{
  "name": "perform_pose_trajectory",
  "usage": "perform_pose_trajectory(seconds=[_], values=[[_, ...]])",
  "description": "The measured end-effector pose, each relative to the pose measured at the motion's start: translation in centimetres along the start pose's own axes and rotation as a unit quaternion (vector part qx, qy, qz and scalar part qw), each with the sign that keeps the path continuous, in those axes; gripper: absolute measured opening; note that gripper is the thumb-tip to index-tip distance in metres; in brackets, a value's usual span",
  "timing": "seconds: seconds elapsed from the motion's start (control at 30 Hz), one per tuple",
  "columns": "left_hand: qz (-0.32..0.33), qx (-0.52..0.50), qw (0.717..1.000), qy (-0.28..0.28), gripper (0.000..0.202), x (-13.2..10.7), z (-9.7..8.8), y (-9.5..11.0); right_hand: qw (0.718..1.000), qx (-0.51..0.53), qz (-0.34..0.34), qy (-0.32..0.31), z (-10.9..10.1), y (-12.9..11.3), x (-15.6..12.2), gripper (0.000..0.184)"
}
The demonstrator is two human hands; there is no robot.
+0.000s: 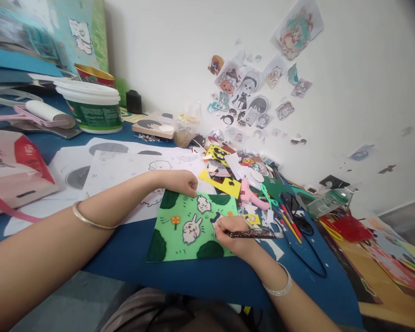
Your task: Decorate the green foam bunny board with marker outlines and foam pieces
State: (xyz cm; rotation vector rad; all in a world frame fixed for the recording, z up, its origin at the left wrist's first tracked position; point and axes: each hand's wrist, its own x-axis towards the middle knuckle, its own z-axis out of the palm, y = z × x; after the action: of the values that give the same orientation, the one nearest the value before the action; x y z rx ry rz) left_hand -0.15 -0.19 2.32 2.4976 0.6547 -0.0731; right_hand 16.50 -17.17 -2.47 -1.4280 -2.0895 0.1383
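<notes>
A person bends over a green cartoon panel lying flat by the near edge of a blue-covered table. The right hand, fingers closed around a dark patterned pen, is over the panel's right side; the left hand, curled, is at its far edge, though whether its fingers clamp anything cannot be told. The panel looks light, thin and fairly stiff, its drawn face likely prone to smudging, best held by bare edges or the near-left corner; the slim pen appears light, suited to a grip near its tip.
</notes>
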Motion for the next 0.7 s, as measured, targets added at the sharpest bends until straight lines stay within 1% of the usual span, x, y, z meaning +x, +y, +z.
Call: perform_pose_trajectory(seconds=[0.07,0.2,0.27,0.43,0.6,0.7], values=[[-0.001,0.001,1.000,0.001,0.021,-0.02,0.02,0.05,1.000,0.003,0.002,-0.005,-0.01,-0.02,0.02,0.032],[-0.002,0.005,1.000,0.003,0.021,-0.04,0.02,0.14,1.000,0.021,0.017,0.009,0.02,0.17,0.02,0.031],[-0.003,0.007,1.000,0.004,0.020,0.00,0.05,0.08,1.000,0.025,0.017,0.002,0.06,0.31,0.00,0.030],[0.009,0.006,1.000,0.003,0.020,0.15,0.13,-0.18,1.000,0.007,0.001,-0.017,0.15,0.50,-0.01,0.031],[0.002,0.008,1.000,0.004,0.021,0.00,0.05,0.07,1.000,-0.006,0.004,0.002,0.19,0.47,0.08,0.032],[0.004,0.017,1.000,0.003,0.021,0.00,0.06,0.07,1.000,-0.013,0.001,-0.001,0.21,0.41,0.12,0.033]])
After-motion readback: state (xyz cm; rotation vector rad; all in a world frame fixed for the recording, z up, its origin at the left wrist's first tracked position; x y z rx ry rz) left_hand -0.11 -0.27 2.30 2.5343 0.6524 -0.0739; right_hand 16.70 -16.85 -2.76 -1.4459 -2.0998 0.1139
